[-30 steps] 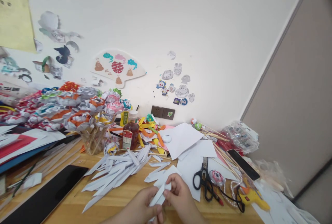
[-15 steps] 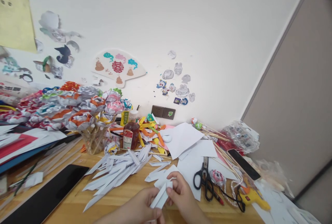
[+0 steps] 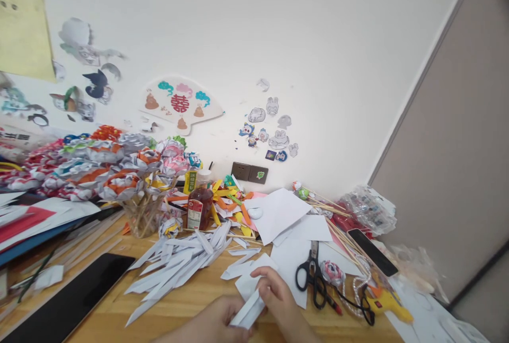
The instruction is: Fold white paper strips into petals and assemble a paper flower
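Observation:
Between my two hands is a small folded strip of white paper (image 3: 249, 311), tilted up to the right. My left hand (image 3: 217, 319) grips its lower left end, the fingertips partly hidden beneath it. At the upper right end my right hand (image 3: 278, 300) pinches the strip between thumb and fingers. A flat white sheet (image 3: 254, 274) lies on the wooden table just behind my hands. Farther left spreads a heap of folded white paper strips (image 3: 178, 263). Black-handled scissors (image 3: 313, 276) rest to the right of my right hand.
A black tablet-like slab (image 3: 83, 300) lies at front left. Behind the strips stand a bottle of dark red liquid (image 3: 200, 205) and a clear container of sticks (image 3: 141, 216). Paper flowers (image 3: 119, 157) pile up at back left. A yellow glue gun (image 3: 389, 305) and a phone (image 3: 373, 252) lie right.
The folded paper has turned slightly and sits a little lower. My right thumb and fingers have shifted along its upper end, while my left fingers have tucked further under.

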Available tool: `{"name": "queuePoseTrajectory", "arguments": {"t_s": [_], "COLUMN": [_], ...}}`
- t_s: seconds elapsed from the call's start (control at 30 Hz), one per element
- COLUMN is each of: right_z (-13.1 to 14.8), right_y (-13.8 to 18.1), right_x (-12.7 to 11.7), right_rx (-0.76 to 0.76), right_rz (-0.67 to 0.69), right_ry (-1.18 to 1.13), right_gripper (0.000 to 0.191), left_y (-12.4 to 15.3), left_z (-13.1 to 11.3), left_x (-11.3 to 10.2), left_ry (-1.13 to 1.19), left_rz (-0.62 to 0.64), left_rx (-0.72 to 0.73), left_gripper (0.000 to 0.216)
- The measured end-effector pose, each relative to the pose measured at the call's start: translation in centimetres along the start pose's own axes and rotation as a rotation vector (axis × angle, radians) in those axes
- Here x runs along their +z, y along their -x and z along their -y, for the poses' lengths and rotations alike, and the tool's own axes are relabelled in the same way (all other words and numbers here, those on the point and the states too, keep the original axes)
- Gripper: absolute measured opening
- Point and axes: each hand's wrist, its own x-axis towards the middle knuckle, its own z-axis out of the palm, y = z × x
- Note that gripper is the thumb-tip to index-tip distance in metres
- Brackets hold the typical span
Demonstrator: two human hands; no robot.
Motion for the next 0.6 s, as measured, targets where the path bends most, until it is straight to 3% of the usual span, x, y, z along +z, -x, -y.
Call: {"name": "queuePoseTrajectory", "arguments": {"t_s": [0.13, 0.33, 0.6], "right_z": [-0.6, -0.9, 0.2], "right_y": [-0.2, -0.5, -0.2], "right_x": [0.5, 0.4, -0.1], "right_rx": [0.05, 0.126, 0.154], "right_rz": [-0.036, -0.046, 0.02], "right_ry": [0.138, 0.014, 0.04], "right_gripper": [0.039, 0.041, 0.031], "left_y": [0.1, 0.1, -0.1], "left_z": [0.1, 0.0, 0.3], "left_x": [0.0, -0.1, -0.2], "left_ry": [0.006, 0.115, 0.126], "left_rz": [-0.007, 0.037, 0.02], "left_rx": [0.007, 0.015, 0.011], "left_gripper": [0.015, 0.051, 0.056]}}
